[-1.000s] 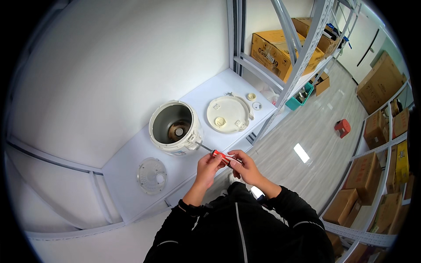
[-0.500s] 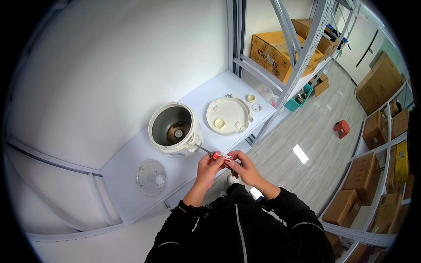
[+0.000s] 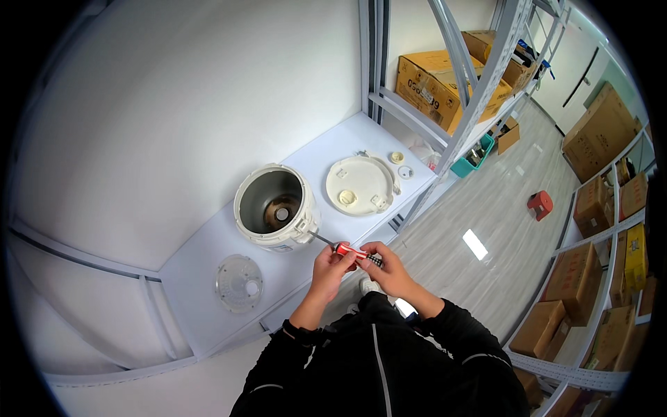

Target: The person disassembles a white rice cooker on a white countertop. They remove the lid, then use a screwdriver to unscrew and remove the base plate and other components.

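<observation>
Between my two hands is a screwdriver with a red, white and black handle. My left hand is closed round the handle's front, near the shaft. At the handle's dark rear end, my right hand grips with its fingertips. The shaft points up and left, its tip at the side bracket of a white rice cooker body; whether it touches a screw is too small to tell. The cooker stands without its lid, its grey inside showing a brown-stained base. Right of it lies a round white lid, and left a translucent perforated disc.
A small cream cap and a clear ring lie beyond the lid on the white shelf top. A metal shelf post rises at the right. Cardboard boxes fill racks across the aisle; a red stool stands on the floor.
The right hand's fingers have shifted on the screwdriver, and more of its handle now shows. The shaft stays at the bracket. The cooker and lid hardly differ in position.
</observation>
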`<state>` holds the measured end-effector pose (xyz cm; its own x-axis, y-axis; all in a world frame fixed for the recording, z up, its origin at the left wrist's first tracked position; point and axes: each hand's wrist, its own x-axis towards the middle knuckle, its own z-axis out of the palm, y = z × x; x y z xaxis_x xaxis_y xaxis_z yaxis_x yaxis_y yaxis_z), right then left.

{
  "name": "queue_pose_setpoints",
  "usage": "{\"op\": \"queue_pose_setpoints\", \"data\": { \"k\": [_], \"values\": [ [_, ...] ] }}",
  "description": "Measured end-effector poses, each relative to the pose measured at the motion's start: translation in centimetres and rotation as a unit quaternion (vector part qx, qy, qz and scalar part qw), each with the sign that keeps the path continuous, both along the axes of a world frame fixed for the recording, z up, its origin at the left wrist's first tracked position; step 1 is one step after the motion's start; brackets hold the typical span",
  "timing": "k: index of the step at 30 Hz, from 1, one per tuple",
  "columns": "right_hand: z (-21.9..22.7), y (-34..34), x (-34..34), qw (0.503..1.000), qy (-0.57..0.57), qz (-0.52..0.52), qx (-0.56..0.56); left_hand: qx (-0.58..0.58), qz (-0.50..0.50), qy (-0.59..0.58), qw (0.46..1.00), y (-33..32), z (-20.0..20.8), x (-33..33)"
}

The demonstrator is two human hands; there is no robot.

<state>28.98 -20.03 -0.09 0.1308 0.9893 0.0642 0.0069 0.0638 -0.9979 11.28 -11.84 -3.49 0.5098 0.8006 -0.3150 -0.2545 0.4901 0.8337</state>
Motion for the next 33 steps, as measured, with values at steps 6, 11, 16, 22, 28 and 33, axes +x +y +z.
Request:
{"op": "queue_pose_setpoints", "data": {
  "k": [6,11,16,22,28,33],
  "values": [
    [-0.1,0.5,1.0,0.987,0.026,0.057,-0.148,0.024,0.017,-0.019,0.999,-0.4,0.7,0.1],
    [0.8,-0.1,0.2,0.975,-0.206,0.003,0.086,-0.018,-0.018,0.011,1.000,0.9,-0.6,-0.9],
    [0.6,0.2,0.5,0.988,-0.123,0.029,0.089,0.011,-0.004,0.052,0.999,0.8,0.7,-0.8],
    [0.9,0.7,1.6,0.940,0.205,0.140,-0.234,0.036,0.006,-0.001,0.999,0.5,1.4,-1.0],
    [-0.4,0.1,0.6,0.992,-0.071,0.101,-0.014,0.000,-0.002,-0.032,0.999,0.7,1.0,-1.2],
    [-1.4,0.1,0.0,0.990,-0.117,0.052,0.056,0.017,-0.005,0.041,0.999,1.2,0.1,-1.1]
  ]
}}
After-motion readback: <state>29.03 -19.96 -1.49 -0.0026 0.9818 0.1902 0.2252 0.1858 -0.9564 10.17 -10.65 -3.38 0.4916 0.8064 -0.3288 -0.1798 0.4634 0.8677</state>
